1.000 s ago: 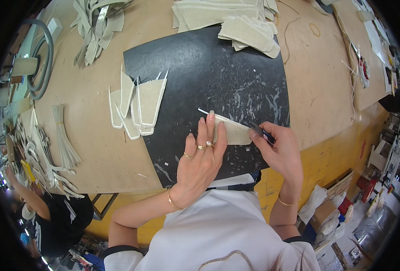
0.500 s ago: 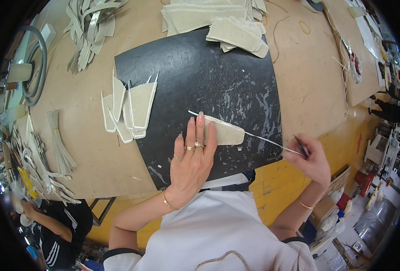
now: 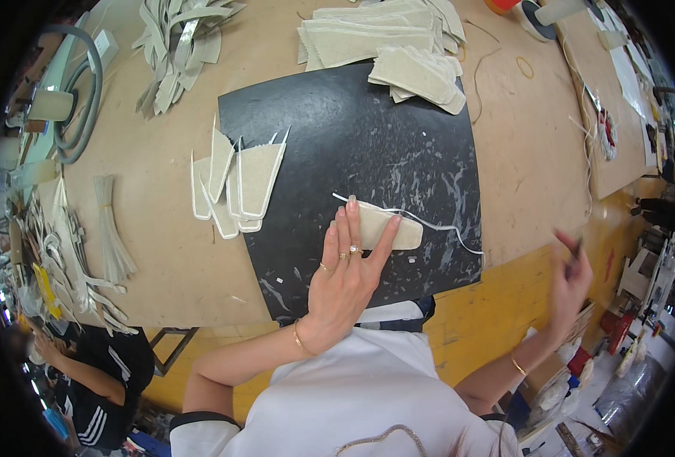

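fingers (image 3: 383, 242) of the left hand (image 3: 345, 286) rest on a beige piece (image 3: 406, 238).

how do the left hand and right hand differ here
The left hand lies outstretched on the cream piece; the right hand is right of the black mat. The left hand holds no tool; the right hand, blurred, holds a dark object. Both wrists wear a gold-coloured bracelet.

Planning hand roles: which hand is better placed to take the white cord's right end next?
Probably the right hand, past the white cord's right end, though apparently holding a dark tool; the left hand pins the beige panel.
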Demonstrator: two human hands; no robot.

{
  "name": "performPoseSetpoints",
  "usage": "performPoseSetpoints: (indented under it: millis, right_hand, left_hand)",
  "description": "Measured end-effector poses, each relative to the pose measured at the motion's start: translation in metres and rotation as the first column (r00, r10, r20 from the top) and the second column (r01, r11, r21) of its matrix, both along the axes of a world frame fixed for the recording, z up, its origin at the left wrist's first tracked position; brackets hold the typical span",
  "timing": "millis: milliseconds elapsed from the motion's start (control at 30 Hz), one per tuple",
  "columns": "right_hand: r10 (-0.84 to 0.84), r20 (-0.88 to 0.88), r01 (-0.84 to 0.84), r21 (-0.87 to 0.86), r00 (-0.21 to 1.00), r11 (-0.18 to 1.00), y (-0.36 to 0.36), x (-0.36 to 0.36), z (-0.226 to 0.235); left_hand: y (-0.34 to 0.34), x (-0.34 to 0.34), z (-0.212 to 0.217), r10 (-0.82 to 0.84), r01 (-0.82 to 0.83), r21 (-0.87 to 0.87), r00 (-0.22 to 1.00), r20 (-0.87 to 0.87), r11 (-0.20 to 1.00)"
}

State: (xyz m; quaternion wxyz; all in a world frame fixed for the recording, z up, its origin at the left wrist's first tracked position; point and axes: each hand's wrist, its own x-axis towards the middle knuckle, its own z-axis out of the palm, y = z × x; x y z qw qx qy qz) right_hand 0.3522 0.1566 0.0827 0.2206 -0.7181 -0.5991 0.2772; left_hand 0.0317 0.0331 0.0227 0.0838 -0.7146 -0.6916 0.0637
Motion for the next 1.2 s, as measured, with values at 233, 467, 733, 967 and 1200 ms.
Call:
performPoseSetpoints:
  millis: [233,467,733,967,1200]
  right_hand:
    - [0.766,0.040,-0.760,-0.102,0.642,0.642,0.008,-0.205,-0.002]
    - [0.789,0.093,-0.764,-0.204,0.607,0.612,0.012,-0.198,-0.006]
    - [0.753,0.018,-0.717,-0.293,0.657,0.632,-0.001,-0.188,0.025]
    - [0.682,-0.021,-0.669,-0.224,0.731,0.709,0.000,-0.189,0.023]
    - [0.802,0.031,-0.779,-0.219,0.596,0.588,0.023,-0.231,0.001]
  left_hand:
    - [-0.002,-0.004,-0.002,0.029,-0.030,0.009,0.991,0.131,0.999]
    - [-0.003,-0.001,-0.002,0.038,-0.036,-0.016,0.987,0.155,0.999]
    - [-0.001,-0.001,0.000,0.049,-0.045,-0.021,0.977,0.206,0.999]
    - [-0.002,-0.001,-0.003,0.060,-0.065,0.008,0.966,0.253,0.998]
    - [-0.002,0.000,-0.007,0.025,-0.026,0.002,0.978,0.205,1.000]
